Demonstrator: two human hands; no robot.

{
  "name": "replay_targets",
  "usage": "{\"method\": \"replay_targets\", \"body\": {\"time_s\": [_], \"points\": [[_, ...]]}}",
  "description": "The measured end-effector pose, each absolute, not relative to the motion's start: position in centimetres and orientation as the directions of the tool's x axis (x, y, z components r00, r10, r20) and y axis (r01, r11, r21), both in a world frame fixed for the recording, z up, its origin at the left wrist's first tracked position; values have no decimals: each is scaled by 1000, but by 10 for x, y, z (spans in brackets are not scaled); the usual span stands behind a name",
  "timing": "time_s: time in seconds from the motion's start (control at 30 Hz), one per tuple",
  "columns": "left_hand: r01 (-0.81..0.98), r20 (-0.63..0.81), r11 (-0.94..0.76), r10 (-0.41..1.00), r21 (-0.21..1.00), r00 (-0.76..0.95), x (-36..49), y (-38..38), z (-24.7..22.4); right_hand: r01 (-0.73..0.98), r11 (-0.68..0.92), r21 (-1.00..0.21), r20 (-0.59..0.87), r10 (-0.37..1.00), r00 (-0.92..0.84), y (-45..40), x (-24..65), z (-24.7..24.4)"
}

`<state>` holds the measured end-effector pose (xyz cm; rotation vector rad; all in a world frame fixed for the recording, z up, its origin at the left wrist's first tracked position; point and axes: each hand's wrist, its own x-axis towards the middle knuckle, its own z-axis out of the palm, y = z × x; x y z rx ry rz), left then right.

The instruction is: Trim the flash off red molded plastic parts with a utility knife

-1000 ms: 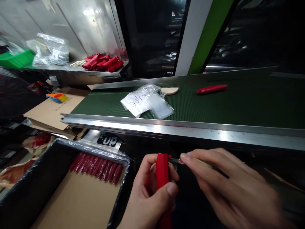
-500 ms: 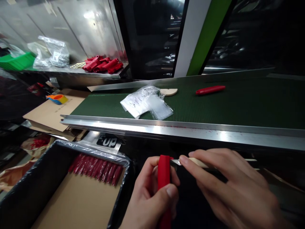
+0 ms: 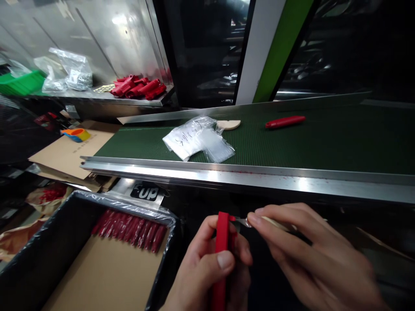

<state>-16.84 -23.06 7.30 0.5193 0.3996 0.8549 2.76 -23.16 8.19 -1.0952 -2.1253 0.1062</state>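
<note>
Just below the conveyor belt (image 3: 292, 142), the left hand (image 3: 207, 268) grips a red handle (image 3: 222, 255) upright, steadying it while the right hand (image 3: 311, 259) pinches a small blade (image 3: 241, 221) against its top edge.

Looks like a factory line: green conveyor belt (image 3: 292, 142) running past, red parts (image 3: 138, 86) piling up, lined carton (image 3: 65, 259) sitting below.

We see only our two bare hands at the bottom of the view, no gloves, rings or watch on them. Our left hand (image 3: 207, 272) shows short, trimmed nails on thumb and fingers. Our right hand (image 3: 311, 255) is bare too, slightly blurred, and no sleeve reaches either wrist.
</note>
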Motion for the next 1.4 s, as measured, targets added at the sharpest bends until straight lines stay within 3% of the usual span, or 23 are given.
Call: {"method": "replay_targets", "body": {"time_s": [0.23,0.5,0.7,0.97,1.4], "points": [[-622,-166,616,762,484,626,-169,-232,74,646,640,-416,588,731,-345,-232,19,82],[-616,-171,633,749,469,640,-169,-237,76,692,618,-372,587,735,-341,-234,23,71],[-624,-112,646,729,439,676,-167,-236,75,666,585,-463,583,767,-268,-237,27,71],[-633,-90,647,726,425,682,-166,-235,72,687,637,-350,629,703,-331,-237,25,72],[-650,-84,637,738,414,670,-163,-241,73,695,633,-340,615,709,-345,-240,25,72]]}}
